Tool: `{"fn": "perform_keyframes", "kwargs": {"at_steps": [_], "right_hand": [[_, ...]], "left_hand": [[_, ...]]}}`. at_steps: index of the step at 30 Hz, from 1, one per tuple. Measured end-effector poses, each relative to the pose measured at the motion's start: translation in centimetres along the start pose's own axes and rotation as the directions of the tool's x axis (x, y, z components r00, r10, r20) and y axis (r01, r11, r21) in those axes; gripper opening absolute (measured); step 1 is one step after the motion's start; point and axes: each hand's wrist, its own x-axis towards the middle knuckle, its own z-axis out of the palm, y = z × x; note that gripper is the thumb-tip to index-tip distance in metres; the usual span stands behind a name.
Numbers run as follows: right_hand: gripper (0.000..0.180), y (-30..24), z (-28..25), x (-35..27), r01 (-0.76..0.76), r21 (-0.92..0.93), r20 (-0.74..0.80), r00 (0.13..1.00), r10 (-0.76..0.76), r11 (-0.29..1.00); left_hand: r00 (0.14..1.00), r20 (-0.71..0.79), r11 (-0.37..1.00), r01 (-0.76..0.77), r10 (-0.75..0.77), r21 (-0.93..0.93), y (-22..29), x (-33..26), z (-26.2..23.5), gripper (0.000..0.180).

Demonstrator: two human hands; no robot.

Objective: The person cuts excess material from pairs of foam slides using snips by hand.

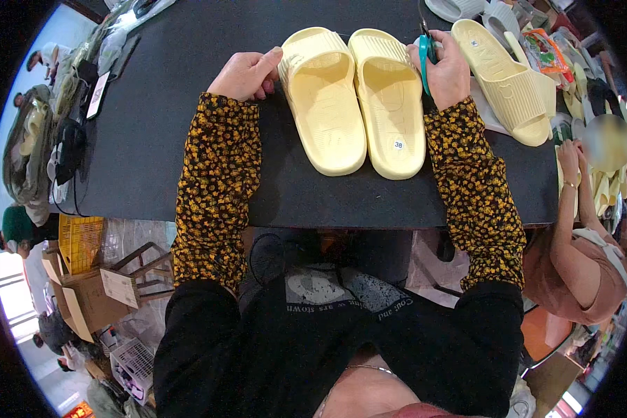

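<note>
Two pale yellow slide slippers lie side by side on a black tabletop (143, 139), toes pointing away from me. At the outer edge of the left slipper (327, 129), near its strap, my left hand (245, 75) is closed, with the thumb along the side and the fingers curled. Beside the right slipper (396, 122), which bears a small round sticker on its heel, my right hand (449, 73) grips scissors (424, 63) with teal handles. Their blades point away from me, and part of the handles is hidden by my fingers.
More pale yellow slippers (501, 83) lie to the right, partly overlapping. Behind them are grey slippers (460, 8) and an orange-and-green package (547, 52). A co-worker (578, 265) sits at the right. Bagged goods (94, 70) line the left edge; a yellow crate (80, 240) stands below.
</note>
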Motion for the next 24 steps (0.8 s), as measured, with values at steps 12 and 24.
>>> {"fn": "perform_keyframes", "kwargs": {"at_steps": [12, 24], "right_hand": [[0.046, -1.5, -0.2, -0.5, 0.148, -0.169, -0.07, 0.984, -0.162, 0.974], [0.045, -2.2, -1.0, -0.7, 0.084, -0.168, -0.02, 0.996, -0.089, 0.982]], "left_hand": [[0.969, -0.183, 0.974, -0.19, 0.165, -0.124, -0.6, 0.8, 0.3, 0.039], [0.961, -0.174, 0.94, -0.251, 0.213, -0.233, -0.5, 1.4, 1.7, 0.039]]}}
